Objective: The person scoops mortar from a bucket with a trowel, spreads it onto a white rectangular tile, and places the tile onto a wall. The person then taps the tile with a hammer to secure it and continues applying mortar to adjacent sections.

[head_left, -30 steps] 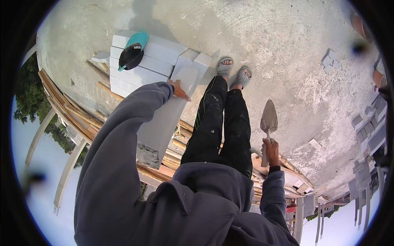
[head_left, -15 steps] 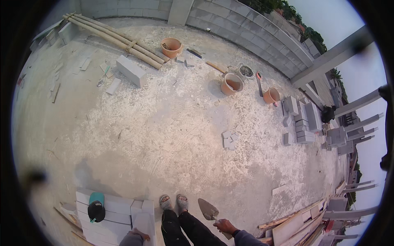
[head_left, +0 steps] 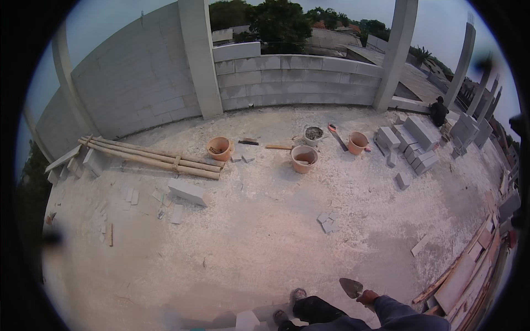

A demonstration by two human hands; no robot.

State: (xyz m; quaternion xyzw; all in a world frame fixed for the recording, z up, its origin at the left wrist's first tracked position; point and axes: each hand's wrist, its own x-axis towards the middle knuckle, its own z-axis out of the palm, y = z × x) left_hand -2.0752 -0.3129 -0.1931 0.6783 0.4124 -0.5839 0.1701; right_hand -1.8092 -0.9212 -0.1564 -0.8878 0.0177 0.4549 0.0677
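My right hand (head_left: 367, 298) comes in from the lower edge, fingers wrapped round the handle of a trowel (head_left: 351, 287). Its pointed blade hangs above the concrete floor, tip toward the left. My left hand is out of the picture. Pale blocks (head_left: 247, 320) show partly at the bottom edge, left of my sandalled feet. Farther off stand an orange bucket (head_left: 303, 160), a white bucket of grey mix (head_left: 313, 136) and a second orange bucket (head_left: 358, 142). A handsaw (head_left: 338, 138) lies between the last two.
Bamboo poles (head_left: 154, 157) lie at the left beside another orange bucket (head_left: 219, 149). A single block (head_left: 188, 192) sits nearer. Stacked blocks (head_left: 417, 140) stand at the right, with a crouching person (head_left: 438, 112) behind. Timber boards (head_left: 461, 284) line the right edge. A low block wall (head_left: 298, 83) closes the back.
The view has lifted and turned, showing more wall and sky. My feet stand farther right in the picture. My left hand, earlier against the blocks, has left the view. The trowel stays in my right hand.
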